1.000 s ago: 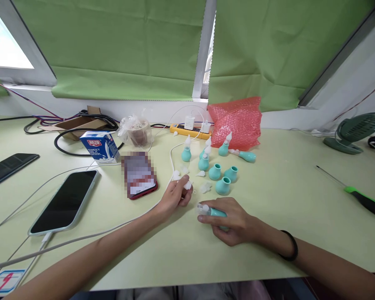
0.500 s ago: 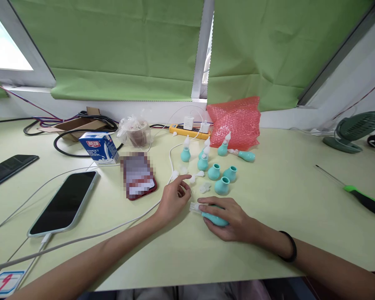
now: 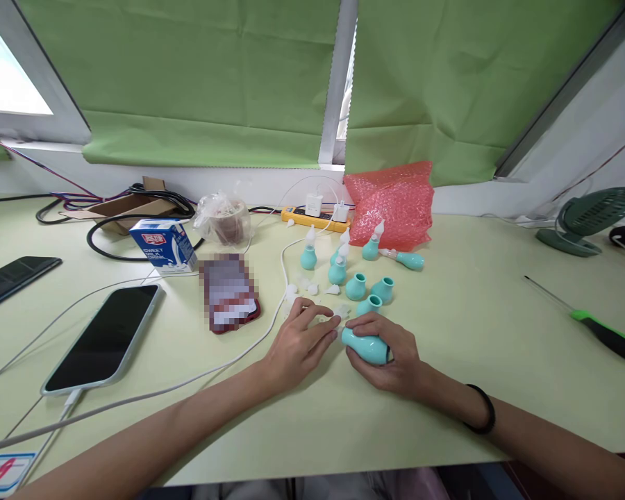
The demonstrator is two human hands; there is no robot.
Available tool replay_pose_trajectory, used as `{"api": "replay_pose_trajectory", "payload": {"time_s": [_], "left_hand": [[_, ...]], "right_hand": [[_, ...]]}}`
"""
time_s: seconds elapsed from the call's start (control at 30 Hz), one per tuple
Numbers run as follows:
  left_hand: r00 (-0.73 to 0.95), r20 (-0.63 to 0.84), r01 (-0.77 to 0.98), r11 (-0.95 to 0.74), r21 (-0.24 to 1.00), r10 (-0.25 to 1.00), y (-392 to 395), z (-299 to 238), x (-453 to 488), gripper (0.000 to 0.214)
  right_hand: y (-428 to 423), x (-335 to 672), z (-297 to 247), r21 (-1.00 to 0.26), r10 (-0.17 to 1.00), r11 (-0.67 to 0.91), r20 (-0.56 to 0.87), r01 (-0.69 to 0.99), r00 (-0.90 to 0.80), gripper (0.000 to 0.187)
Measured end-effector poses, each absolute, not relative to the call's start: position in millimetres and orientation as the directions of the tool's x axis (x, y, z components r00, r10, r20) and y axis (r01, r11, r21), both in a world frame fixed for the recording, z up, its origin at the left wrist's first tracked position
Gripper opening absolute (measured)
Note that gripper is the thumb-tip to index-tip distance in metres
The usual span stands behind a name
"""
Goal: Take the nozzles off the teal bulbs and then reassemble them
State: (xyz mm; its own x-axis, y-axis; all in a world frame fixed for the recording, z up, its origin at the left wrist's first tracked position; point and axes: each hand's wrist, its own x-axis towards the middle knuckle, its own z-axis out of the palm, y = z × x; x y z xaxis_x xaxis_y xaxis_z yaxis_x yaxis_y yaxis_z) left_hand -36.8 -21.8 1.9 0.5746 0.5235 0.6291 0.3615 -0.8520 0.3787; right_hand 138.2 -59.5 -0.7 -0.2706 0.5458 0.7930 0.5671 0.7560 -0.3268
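My right hand point(image 3: 390, 357) is closed around a teal rubber bulb point(image 3: 365, 346) lying on its side on the pale green table point(image 3: 448, 389). My left hand point(image 3: 299, 344) sits just left of the bulb's neck, fingers pinched at a small clear tip I can barely see. Behind the hands stand several more teal bulbs point(image 3: 355, 286), some with white nozzles point(image 3: 309, 239). Loose clear tips point(image 3: 306, 285) lie scattered among them.
A phone on a white cable point(image 3: 104, 337) lies at the left, with a red phone point(image 3: 229, 295), a milk carton point(image 3: 162, 244) and a dark phone point(image 3: 13, 273). Pink bubble wrap point(image 3: 393, 201) and a power strip point(image 3: 315, 217) sit behind. A green-handled screwdriver point(image 3: 604, 333) and a fan point(image 3: 586, 215) are at the right.
My left hand has come from the loose tips toward the bulb's neck. My right hand has turned the bulb and shifted it slightly forward.
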Motion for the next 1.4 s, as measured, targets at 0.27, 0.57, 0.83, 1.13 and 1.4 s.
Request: {"api": "replay_pose_trajectory", "payload": {"time_s": [0.27, 0.57, 0.83, 1.13, 1.4], "left_hand": [[0.525, 0.746, 0.377, -0.897, 0.229, 0.411, -23, 3, -33, 0.01], [0.669, 0.618, 0.284, -0.91, 0.301, 0.413, -12, 8, -40, 0.011], [0.687, 0.598, 0.372, -0.907, 0.199, 0.413, -14, 3, -36, 0.016], [0.7, 0.641, 0.333, -0.938, 0.098, 0.316, -14, 0, -32, 0.012], [0.481, 0.623, 0.397, -0.787, 0.473, 0.617, -13, 0, -39, 0.006]], "right_hand": [[-61, 138, -2, -0.222, 0.513, 0.728, 0.804, 0.648, -0.301, 0.028], [-57, 146, 3, -0.078, 0.458, 0.794, 0.729, 0.602, -0.509, 0.023], [-55, 149, 10, -0.003, 0.394, 0.843, 0.683, 0.538, -0.615, 0.019], [-55, 146, 3, -0.109, 0.43, 0.824, 0.759, 0.556, -0.488, 0.023], [-54, 146, 6, -0.274, 0.479, 0.767, 0.846, 0.58, -0.235, 0.031]]}}
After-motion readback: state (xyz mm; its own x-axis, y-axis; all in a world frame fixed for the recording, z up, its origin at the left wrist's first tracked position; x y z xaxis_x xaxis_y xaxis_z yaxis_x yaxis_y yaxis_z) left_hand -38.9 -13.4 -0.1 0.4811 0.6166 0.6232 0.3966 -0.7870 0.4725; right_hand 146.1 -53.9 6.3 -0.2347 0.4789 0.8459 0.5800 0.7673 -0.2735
